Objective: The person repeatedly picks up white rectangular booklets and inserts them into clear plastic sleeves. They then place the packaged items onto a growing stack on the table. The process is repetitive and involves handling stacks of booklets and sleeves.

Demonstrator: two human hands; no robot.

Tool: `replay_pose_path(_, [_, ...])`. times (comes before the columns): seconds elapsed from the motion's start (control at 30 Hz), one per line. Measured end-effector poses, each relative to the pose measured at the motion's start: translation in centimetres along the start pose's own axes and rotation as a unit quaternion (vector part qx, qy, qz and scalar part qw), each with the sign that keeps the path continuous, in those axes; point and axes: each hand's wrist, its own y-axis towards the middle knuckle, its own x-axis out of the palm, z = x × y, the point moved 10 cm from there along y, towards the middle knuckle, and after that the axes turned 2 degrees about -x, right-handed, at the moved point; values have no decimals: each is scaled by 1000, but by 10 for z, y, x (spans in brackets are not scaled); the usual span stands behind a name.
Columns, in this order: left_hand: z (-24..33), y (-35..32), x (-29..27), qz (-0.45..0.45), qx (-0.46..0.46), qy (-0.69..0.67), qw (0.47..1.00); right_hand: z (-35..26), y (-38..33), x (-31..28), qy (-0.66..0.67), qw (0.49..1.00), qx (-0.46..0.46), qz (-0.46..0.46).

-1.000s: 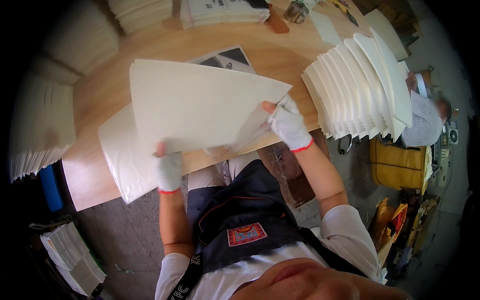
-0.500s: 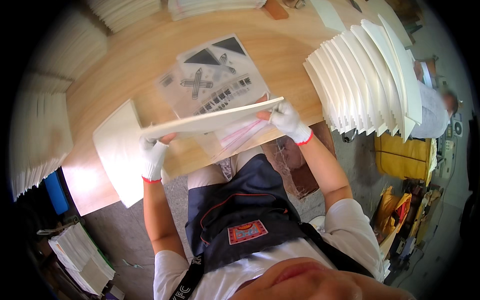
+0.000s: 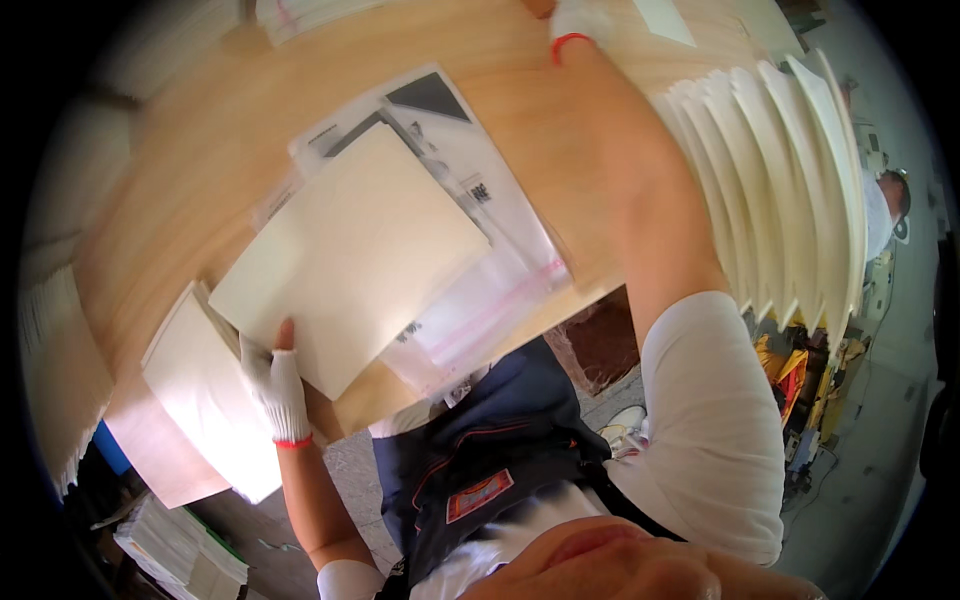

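Observation:
A cream paper stack (image 3: 365, 245) lies tilted over clear printed plastic bags (image 3: 520, 220) in the middle of the table. My left hand (image 3: 272, 388), in a white glove with bare thumb tip, grips the stack's near left corner, thumb on top. The bags carry dark triangles and a pink strip along their near edge. My right hand (image 3: 580, 20) reaches far across the table, beside a small orange-brown piece (image 3: 540, 7). The upper edge of the picture cuts off part of that hand, and its fingers do not show clearly.
Fanned white paper stacks (image 3: 770, 190) stand on the right. More paper (image 3: 215, 395) lies by my left hand, and tall piles (image 3: 60, 350) line the left side. A pale sheet (image 3: 664, 20) lies at the far right. A person (image 3: 880, 210) is beyond the table.
The paper stack, held up by both hands before, now lies over the bags. My right hand has let go and moved far forward; my left hand still holds the stack's corner.

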Motion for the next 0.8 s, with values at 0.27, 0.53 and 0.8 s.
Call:
replay_pose_path(0.27, [-3, -2, 2, 25, -82, 10, 996, 148, 118, 26, -214, 974, 67, 21])
replay_pose_path(0.53, [-23, -6, -7, 62, -160, -17, 985, 226, 187, 35, -321, 938, 130, 19])
replay_pose_path(0.8, [-29, -7, -6, 42, -167, -24, 985, 141, 156, 49, -366, 916, 119, -113])
